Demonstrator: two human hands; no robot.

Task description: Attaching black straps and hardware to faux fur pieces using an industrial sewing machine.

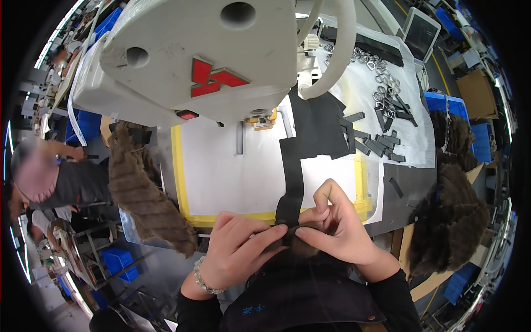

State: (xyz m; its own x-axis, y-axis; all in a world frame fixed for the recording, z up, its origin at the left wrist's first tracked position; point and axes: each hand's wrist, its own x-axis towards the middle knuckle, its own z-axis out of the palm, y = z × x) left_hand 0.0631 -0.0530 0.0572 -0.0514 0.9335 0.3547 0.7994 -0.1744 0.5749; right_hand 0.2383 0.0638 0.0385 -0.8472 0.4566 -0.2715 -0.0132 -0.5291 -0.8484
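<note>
Close to the near edge of the worktable, my left hand point(238, 243) and my right hand point(340, 227) meet at a small piece of brown fur point(305, 249). Thumbs and fingertips of both hands pinch it. A long black strap point(294, 174) runs from between my hands away over the white work plate point(221, 182), whose border is yellow tape. Its near end meets the fur at my fingertips; whether the two are joined there is hidden. Beyond lies a flat black piece of material point(319, 124), partly beneath the machine head.
A large white sewing machine point(166, 72) overhangs the plate. Metal rings point(381, 77) and short black strap pieces point(379, 145) lie on a white sheet at right. Brown fur hangs at left point(141, 191) and right point(449, 221). Another person point(77, 180) stands at far left.
</note>
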